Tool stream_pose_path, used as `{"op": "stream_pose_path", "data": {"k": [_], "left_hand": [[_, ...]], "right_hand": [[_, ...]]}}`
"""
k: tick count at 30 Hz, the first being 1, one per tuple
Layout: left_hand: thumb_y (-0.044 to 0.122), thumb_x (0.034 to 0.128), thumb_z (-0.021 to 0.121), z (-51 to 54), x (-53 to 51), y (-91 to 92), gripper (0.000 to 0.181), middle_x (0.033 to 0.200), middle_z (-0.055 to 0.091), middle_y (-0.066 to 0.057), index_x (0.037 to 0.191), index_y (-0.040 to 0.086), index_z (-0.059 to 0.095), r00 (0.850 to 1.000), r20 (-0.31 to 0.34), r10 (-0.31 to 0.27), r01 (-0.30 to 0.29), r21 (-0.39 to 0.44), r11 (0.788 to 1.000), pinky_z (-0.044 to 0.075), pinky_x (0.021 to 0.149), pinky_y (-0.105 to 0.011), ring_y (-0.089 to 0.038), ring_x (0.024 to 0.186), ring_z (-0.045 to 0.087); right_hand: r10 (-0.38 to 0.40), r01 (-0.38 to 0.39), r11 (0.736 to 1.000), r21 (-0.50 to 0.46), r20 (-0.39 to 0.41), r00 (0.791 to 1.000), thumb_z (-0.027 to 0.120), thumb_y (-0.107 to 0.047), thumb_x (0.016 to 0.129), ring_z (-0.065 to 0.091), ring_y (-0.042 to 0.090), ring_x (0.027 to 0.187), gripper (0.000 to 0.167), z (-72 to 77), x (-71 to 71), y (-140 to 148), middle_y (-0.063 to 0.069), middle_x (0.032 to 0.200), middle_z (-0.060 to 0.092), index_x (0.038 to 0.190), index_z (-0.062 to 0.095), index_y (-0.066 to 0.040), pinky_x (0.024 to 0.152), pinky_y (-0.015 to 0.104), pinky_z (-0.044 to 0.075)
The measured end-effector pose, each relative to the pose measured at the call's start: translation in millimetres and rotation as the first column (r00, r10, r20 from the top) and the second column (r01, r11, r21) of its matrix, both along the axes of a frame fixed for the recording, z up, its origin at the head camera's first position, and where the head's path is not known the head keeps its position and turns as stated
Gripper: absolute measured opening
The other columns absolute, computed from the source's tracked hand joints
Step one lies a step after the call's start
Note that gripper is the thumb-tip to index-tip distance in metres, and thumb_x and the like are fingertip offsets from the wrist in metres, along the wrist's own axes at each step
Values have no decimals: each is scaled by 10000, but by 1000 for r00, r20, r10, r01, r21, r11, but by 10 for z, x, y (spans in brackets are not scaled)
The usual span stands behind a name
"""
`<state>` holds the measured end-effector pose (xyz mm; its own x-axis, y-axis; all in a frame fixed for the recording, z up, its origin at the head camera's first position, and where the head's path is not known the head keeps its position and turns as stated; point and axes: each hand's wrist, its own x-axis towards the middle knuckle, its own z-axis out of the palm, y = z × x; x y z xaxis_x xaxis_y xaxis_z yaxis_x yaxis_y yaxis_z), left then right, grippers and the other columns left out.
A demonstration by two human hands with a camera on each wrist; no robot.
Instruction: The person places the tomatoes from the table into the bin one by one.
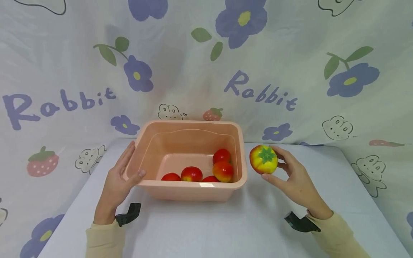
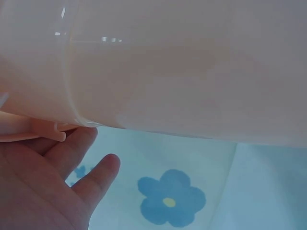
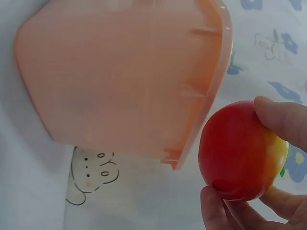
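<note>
A pink plastic bin stands on the table with several red-and-yellow toy fruits inside, some partly hidden by its front wall. My left hand holds the bin's left end, thumb over the rim and fingers along the outside. In the left wrist view the fingers lie under the rim. Just right of the bin, my right hand grips one red-and-yellow toy fruit between thumb and fingers, its green star-shaped cap facing the head camera. In the right wrist view that fruit's red side shows, apart from the bin.
A white cloth covers the table. Behind it hangs a pale curtain printed with flowers, rabbits and strawberries. A black wrist camera mount sits on the left wrist and another on the right wrist.
</note>
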<state>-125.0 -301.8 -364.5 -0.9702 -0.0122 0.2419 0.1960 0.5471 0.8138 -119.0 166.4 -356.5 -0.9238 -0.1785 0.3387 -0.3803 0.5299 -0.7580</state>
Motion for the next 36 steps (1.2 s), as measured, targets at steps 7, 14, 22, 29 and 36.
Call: {"op": "stream_pose_path", "data": {"k": [7, 14, 22, 29, 36], "left_hand": [[209, 899, 738, 7, -2, 4, 821, 1643, 262, 91, 1592, 266, 302, 1000, 13, 9, -9, -7, 1000, 395, 962, -96, -324, 1446, 363], [202, 904, 733, -8, -6, -19, 817, 1650, 247, 83, 1593, 261, 298, 1000, 20, 2, -2, 3, 1000, 388, 974, -93, -323, 1457, 344], [191, 902, 737, -6, -7, -18, 818, 1649, 249, 87, 1592, 255, 302, 1000, 23, -2, 1, 10, 1000, 391, 954, -75, -315, 1455, 349], [195, 906, 734, -2, -13, -22, 816, 1650, 245, 84, 1593, 259, 299, 1000, 30, -1, 1, 7, 1000, 397, 935, -66, -334, 1448, 357], [183, 907, 732, 7, -21, -16, 813, 1653, 243, 74, 1593, 250, 301, 1000, 30, -6, 5, 18, 1000, 398, 937, -66, -327, 1450, 356]], "right_hand": [[22, -22, 999, -47, 7, 1000, 820, -100, 842, 505, 283, 1265, 775, 96, -55, -78, 93, 1463, 505, 1509, 427, -88, 940, 78, 424], [66, -66, 995, -76, -1, 998, 817, -98, 845, 502, 274, 1274, 762, 159, -128, -179, 82, 1464, 503, 1503, 433, -89, 948, 97, 439], [80, -78, 994, -78, 14, 997, 824, -121, 842, 503, 261, 1287, 764, 201, -179, -304, 74, 1466, 498, 1495, 430, -64, 962, 123, 447], [93, -91, 994, -61, 32, 995, 834, -165, 837, 499, 244, 1299, 789, 268, -201, -452, 63, 1475, 491, 1503, 420, -73, 999, 261, 493], [127, -124, 989, -84, 29, 992, 841, -151, 824, 513, 231, 1287, 788, 304, -227, -617, 41, 1454, 510, 1494, 431, -89, 998, 448, 516]]}}
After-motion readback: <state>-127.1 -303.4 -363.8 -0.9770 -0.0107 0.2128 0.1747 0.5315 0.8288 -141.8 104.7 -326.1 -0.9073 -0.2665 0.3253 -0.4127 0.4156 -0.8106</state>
